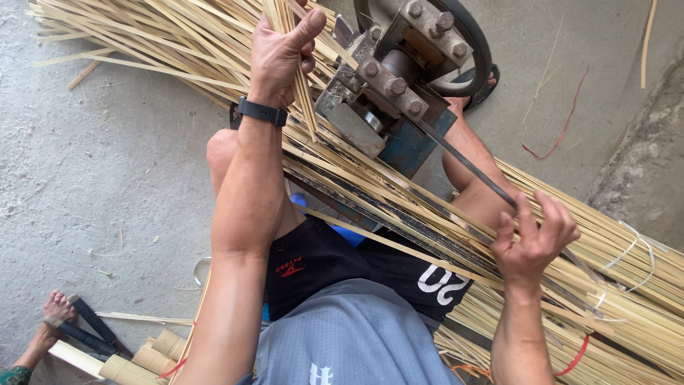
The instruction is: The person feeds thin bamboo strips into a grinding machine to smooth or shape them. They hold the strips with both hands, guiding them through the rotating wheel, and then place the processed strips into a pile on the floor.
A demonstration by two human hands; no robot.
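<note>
My left hand (280, 53), with a black watch on the wrist, is closed around a small bundle of thin bamboo strips (303, 93) held up beside a metal splitting machine (395, 78). My right hand (533, 239) reaches into the long bamboo strips (620, 285) lying across my lap, fingers curled on one dark strip (463, 160) that runs toward the machine. The machine has bolted plates and a black wheel.
A loose heap of split bamboo strips (149, 36) spreads over the concrete floor at top left. Thick bamboo sections (135, 360) lie at bottom left beside another person's sandalled foot (60, 314). Red string (563, 132) lies on the floor at right.
</note>
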